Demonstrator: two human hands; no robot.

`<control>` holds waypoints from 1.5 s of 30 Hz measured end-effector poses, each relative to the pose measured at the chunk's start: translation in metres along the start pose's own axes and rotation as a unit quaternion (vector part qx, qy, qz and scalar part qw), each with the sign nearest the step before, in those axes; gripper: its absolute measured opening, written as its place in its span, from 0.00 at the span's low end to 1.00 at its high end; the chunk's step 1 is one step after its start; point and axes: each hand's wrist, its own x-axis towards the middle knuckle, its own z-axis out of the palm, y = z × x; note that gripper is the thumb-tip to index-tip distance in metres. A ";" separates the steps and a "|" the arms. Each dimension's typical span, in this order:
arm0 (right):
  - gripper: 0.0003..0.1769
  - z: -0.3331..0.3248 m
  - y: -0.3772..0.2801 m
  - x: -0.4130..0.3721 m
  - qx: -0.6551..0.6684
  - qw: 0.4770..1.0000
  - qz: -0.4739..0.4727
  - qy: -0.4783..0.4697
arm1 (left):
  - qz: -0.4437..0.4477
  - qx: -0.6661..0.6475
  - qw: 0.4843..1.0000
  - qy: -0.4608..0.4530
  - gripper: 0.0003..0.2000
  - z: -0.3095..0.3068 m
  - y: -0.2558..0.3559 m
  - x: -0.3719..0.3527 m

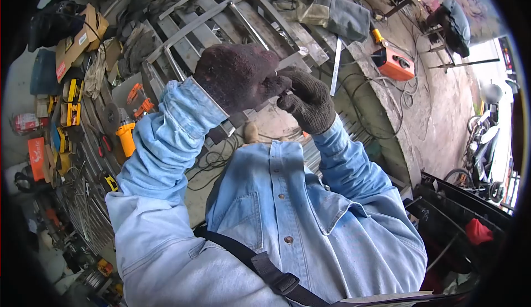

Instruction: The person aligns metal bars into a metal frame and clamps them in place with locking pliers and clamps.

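Note:
My left hand (237, 76), in a dark knit work glove, is closed, its fingers meeting those of the other hand. My right hand (310, 100), in a matching glove, is curled with thumb and fingertips pressed together. A small piece seems to sit between the fingertips, too hidden to name. Below and beyond both hands lies a welded metal frame (207, 18) of grey square bars, with one bar passing close behind the gloves.
Grey leather welding gloves (337, 15) rest at the back. An orange welding machine (397, 64) stands on the right among loose cables (381, 135). On the left are a yellow-orange power tool (126, 138), a grinding disc (112, 117) and an open cardboard box (77, 40).

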 end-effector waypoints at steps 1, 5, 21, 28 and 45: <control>0.28 0.002 0.004 -0.001 0.042 0.999 0.015 0.006 | -0.004 0.022 1.000 -0.003 0.15 0.000 0.002 -0.001; 0.27 0.002 0.026 -0.001 0.124 0.992 0.036 0.003 | -0.029 0.051 0.998 0.015 0.13 0.007 0.009 -0.004; 0.15 0.059 0.024 0.027 -0.309 0.887 -0.138 0.313 | -0.070 -0.027 0.996 0.041 0.09 0.021 0.008 -0.015; 0.10 0.051 0.021 0.007 -0.367 0.874 -0.168 0.269 | -0.068 0.028 0.994 0.079 0.06 0.020 -0.009 -0.012; 0.13 0.011 -0.036 0.030 0.145 0.938 -0.067 0.307 | -0.251 -0.239 0.886 0.309 0.11 -0.007 -0.069 -0.010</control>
